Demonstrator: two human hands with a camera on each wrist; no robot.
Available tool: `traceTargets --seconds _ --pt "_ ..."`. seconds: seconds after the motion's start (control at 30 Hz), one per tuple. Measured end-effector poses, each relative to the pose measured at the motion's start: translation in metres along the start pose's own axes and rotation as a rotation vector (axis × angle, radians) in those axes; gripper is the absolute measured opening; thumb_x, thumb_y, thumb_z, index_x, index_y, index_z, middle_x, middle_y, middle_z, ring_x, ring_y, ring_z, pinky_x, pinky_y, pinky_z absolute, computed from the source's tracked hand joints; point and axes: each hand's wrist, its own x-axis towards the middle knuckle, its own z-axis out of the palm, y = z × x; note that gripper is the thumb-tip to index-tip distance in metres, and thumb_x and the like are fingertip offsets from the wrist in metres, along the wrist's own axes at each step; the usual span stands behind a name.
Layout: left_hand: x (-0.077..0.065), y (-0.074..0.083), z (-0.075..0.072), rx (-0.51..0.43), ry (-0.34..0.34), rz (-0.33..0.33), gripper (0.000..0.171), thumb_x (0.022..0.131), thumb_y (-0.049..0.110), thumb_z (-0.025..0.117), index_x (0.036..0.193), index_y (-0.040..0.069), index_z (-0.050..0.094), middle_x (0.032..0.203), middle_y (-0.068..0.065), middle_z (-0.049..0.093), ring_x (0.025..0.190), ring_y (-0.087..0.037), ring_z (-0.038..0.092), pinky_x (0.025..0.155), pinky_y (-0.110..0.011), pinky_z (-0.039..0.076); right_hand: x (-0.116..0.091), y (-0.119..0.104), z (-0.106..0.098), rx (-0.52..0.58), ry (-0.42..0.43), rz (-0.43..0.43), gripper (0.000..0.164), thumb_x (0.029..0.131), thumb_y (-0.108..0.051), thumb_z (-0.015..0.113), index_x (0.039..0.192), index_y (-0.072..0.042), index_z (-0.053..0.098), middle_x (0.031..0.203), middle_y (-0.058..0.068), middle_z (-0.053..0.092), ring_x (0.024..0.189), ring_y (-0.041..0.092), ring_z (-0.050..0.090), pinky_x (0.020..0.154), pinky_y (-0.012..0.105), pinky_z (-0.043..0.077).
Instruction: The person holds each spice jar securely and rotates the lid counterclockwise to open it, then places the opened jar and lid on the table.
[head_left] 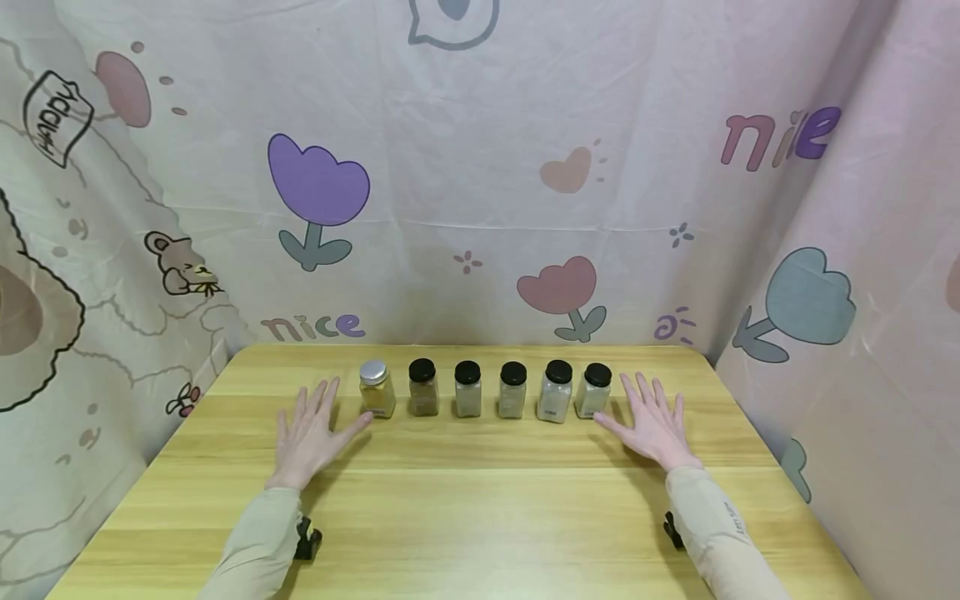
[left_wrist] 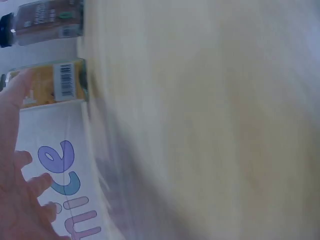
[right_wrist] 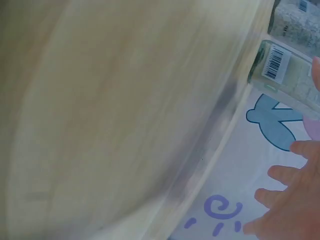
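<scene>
Several small spice jars stand upright in a row toward the back of the wooden table. At the left end is a jar with a silver lid and yellow contents (head_left: 377, 396). Beside it stands a black-lidded jar with brownish contents (head_left: 423, 392); the others to the right have black lids and paler contents, ending with a whitish jar (head_left: 593, 392). My left hand (head_left: 308, 437) is spread just left of the yellow jar, thumb toward its base. My right hand (head_left: 652, 423) is likewise spread, right of the end jar, thumb pointing at it. Neither hand holds anything.
The wooden table (head_left: 465, 508) reaches back to a hanging printed curtain (head_left: 450, 167), which also drops along the left and right sides. A black strap mount (head_left: 307, 539) sits at the left wrist, and another black mount (head_left: 673, 531) at the right.
</scene>
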Motion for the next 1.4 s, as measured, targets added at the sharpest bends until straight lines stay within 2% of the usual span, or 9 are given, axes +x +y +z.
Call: traceTargets --seconds 0.17,0.33,0.5,0.67,0.8,0.93,1.17,1.4 --pt "0.006 0.003 -0.002 -0.194 -0.081 -0.047 0.099 0.095 0.066 0.051 0.163 0.014 0.002 0.168 -0.025 0.007 0.152 -0.055 0.001 0.116 -0.08 -0.002 0.004 0.0 -0.001 0.145 -0.015 0.032 0.1 0.093 -0.07 0.051 0.162 -0.01 0.01 0.167 0.027 0.006 0.151 0.056 0.007 0.117 0.079 -0.005" --pt "0.01 0.006 -0.002 -0.435 -0.179 -0.099 0.101 0.096 0.059 0.057 0.162 0.02 -0.008 0.169 -0.022 0.0 0.154 -0.05 0.001 0.118 -0.077 0.005 0.005 0.0 -0.001 0.367 -0.024 0.064 0.093 0.098 -0.06 0.051 0.163 -0.011 0.006 0.168 0.025 0.006 0.153 0.051 0.008 0.119 0.077 0.002" --pt "0.015 0.007 0.002 -0.674 -0.226 -0.073 0.103 0.095 0.042 0.067 0.162 0.018 -0.008 0.17 -0.016 0.002 0.155 -0.045 0.009 0.122 -0.071 0.013 0.004 -0.001 -0.003 0.565 -0.046 0.111 0.091 0.099 -0.058 0.052 0.163 -0.018 0.001 0.17 0.019 0.003 0.155 0.048 0.007 0.12 0.075 0.01" --pt "0.019 0.008 0.006 -0.828 -0.247 -0.021 0.1 0.095 0.025 0.07 0.162 0.011 -0.003 0.17 -0.017 0.001 0.156 -0.046 0.004 0.125 -0.066 0.008 0.003 -0.002 -0.003 0.631 -0.035 0.116 0.087 0.1 -0.056 0.051 0.163 -0.02 0.003 0.17 0.017 0.005 0.155 0.046 0.007 0.122 0.073 0.01" --pt "0.023 0.01 0.009 -0.912 -0.261 0.015 0.097 0.096 0.015 0.068 0.162 0.008 -0.003 0.169 -0.02 -0.002 0.156 -0.045 -0.001 0.127 -0.063 0.005 0.002 -0.004 -0.002 0.658 -0.025 0.108 0.084 0.101 -0.054 0.051 0.163 -0.02 0.005 0.171 0.016 0.006 0.156 0.043 0.008 0.123 0.072 0.01" --pt "0.026 0.012 0.011 -0.969 -0.267 0.011 0.096 0.095 0.009 0.067 0.161 0.006 -0.003 0.169 -0.021 -0.002 0.156 -0.044 -0.003 0.128 -0.061 0.003 0.002 -0.004 -0.001 0.664 -0.025 0.101 0.083 0.102 -0.052 0.051 0.163 -0.019 0.006 0.17 0.017 0.008 0.156 0.044 0.009 0.123 0.071 0.012" --pt "0.029 0.014 0.013 -0.938 -0.235 -0.007 0.09 0.094 0.004 0.065 0.16 0.0 0.004 0.168 -0.025 0.004 0.156 -0.045 0.001 0.129 -0.058 0.001 0.003 -0.005 0.0 0.666 -0.032 0.098 0.081 0.102 -0.049 0.05 0.163 -0.017 0.007 0.17 0.018 0.007 0.156 0.044 0.009 0.123 0.071 0.012" --pt "0.028 0.014 0.015 -0.959 -0.235 -0.011 0.082 0.094 0.0 0.063 0.158 -0.003 0.011 0.164 -0.029 0.017 0.155 -0.046 0.012 0.13 -0.058 0.007 0.001 -0.008 -0.001 0.686 -0.03 0.099 0.082 0.102 -0.049 0.051 0.163 -0.017 0.007 0.17 0.019 0.008 0.156 0.044 0.009 0.123 0.071 0.011"
